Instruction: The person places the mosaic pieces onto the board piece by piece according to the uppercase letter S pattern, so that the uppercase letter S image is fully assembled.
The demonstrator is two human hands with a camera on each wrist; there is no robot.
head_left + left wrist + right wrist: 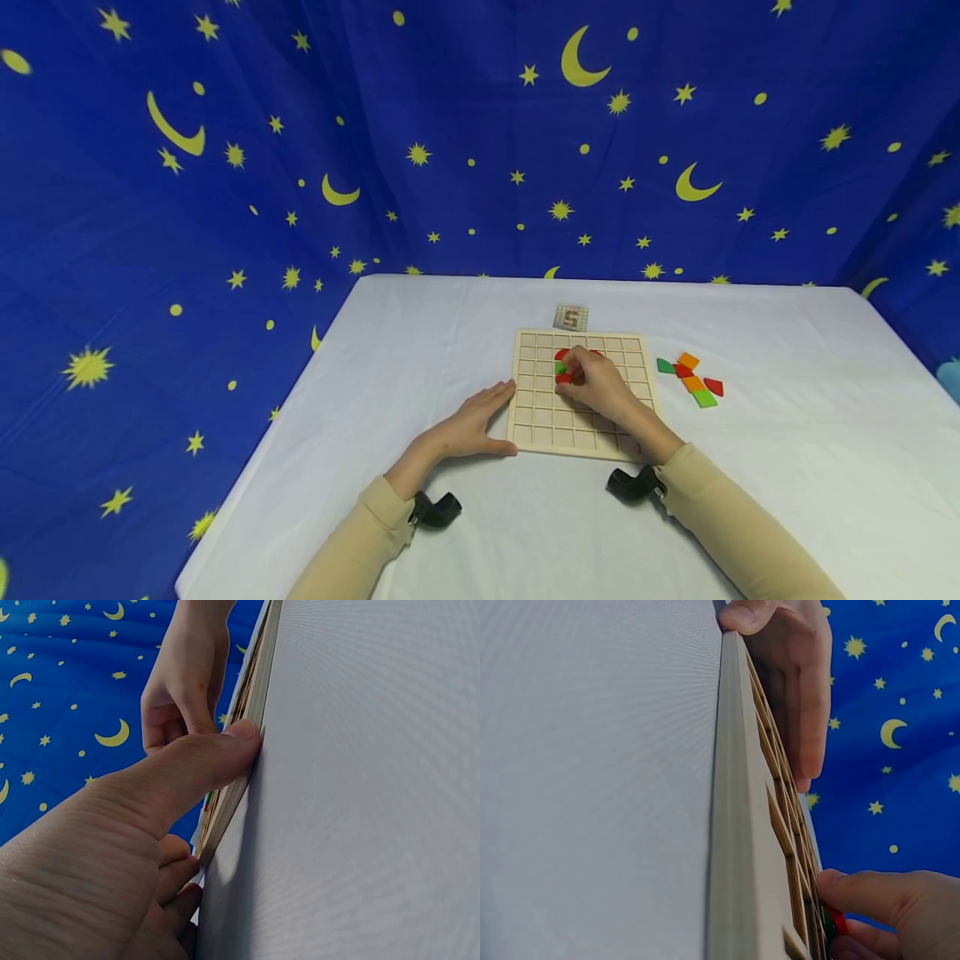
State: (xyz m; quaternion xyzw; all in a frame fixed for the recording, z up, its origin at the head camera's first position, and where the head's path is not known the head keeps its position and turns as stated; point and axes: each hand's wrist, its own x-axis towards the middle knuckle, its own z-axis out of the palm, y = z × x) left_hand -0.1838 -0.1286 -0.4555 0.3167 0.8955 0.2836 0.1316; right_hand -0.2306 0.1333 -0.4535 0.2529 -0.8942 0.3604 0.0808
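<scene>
A square wooden grid board (534, 417) lies on the table. My left hand (468, 425) rests at its left side, fingers extended along the edge and the thumb (225, 746) touching the rim near the front corner. Over the board's upper middle, my right hand (596, 383) pinches a small red piece (841, 922) between thumb and fingers, low over the grid cells. Beside those fingertips, a green piece (560, 367) and another red piece (562, 355) sit in cells. The right hand hides part of the grid and whatever lies beneath it.
Right of the board lie several loose pieces, among them a dark green one (665, 366), an orange one (688, 361), a red one (714, 387) and a light green one (704, 398). A small patterned square card (572, 317) is behind the board. A blue starry curtain (480, 192) surrounds the white table (435, 333).
</scene>
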